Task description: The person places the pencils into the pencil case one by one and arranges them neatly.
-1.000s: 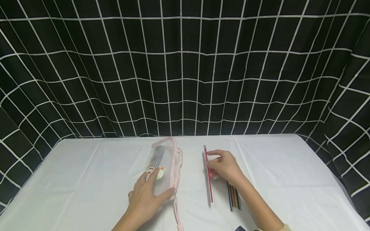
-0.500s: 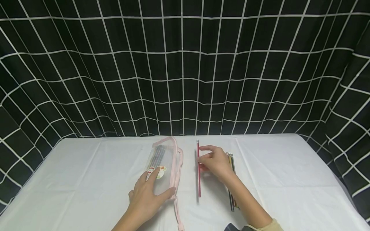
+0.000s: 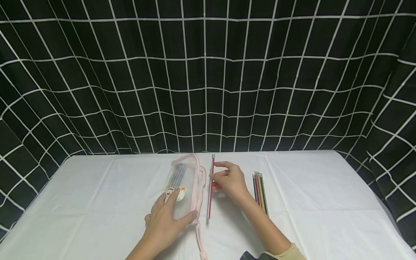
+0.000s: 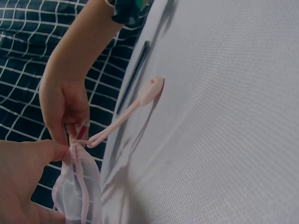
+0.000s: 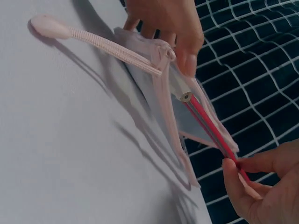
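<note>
A see-through mesh pencil case (image 3: 186, 211) with pink zip edging lies left of centre, with several pencils (image 3: 177, 176) inside and cartoon stickers on its side. My left hand (image 3: 163, 224) holds it, thumb at the pink edge and fingers spread over the mesh. Just to the right, my right hand (image 3: 231, 182) pinches a red pencil (image 3: 210, 202) between thumb and fingers, its eraser end pointing away from me. In the right wrist view the zip stands apart, and the flat end of the red pencil (image 5: 205, 120) overlaps the opening.
Several pencils (image 3: 259, 189) in dark, red and yellow colours lie bunched on the white tablecloth (image 3: 325, 202), partly behind my right forearm. A pink wrist strap (image 3: 200, 241) trails from the case toward me. A black curtain with a white grid (image 3: 214, 76) rises behind the table.
My right hand has moved left with the red pencil, from near the bunched pencils to beside the pencil case. More of the bunch shows now. My left hand and the case have stayed put.
</note>
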`<control>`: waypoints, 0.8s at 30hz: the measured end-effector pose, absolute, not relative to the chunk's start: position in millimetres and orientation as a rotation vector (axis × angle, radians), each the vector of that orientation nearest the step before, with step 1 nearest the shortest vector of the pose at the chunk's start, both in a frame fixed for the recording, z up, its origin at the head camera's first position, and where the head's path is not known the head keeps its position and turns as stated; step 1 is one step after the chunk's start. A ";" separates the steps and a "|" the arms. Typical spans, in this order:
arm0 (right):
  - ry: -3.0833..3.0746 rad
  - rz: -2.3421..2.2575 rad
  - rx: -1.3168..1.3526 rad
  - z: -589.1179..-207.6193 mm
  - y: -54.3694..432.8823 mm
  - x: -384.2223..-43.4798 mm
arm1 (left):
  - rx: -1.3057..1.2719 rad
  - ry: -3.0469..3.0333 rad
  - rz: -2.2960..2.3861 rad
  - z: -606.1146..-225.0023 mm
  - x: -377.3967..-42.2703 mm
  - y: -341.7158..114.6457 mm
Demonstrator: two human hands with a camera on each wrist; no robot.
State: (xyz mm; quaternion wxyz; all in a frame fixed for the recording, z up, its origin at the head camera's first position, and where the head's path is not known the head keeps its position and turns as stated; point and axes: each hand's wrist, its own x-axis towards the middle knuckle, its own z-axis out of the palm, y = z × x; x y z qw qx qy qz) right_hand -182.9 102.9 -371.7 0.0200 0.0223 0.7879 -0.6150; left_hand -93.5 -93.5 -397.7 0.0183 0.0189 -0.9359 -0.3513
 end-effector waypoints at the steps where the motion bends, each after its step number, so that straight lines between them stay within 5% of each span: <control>1: 2.447 -1.910 0.069 -372.3 101.0 -183.0 | 0.059 -2.905 -1.092 -397.9 -93.4 -93.4; 24: 2.406 -1.987 0.068 -379.5 82.4 -180.1 | 0.047 -2.899 -1.089 -398.6 -92.9 -94.2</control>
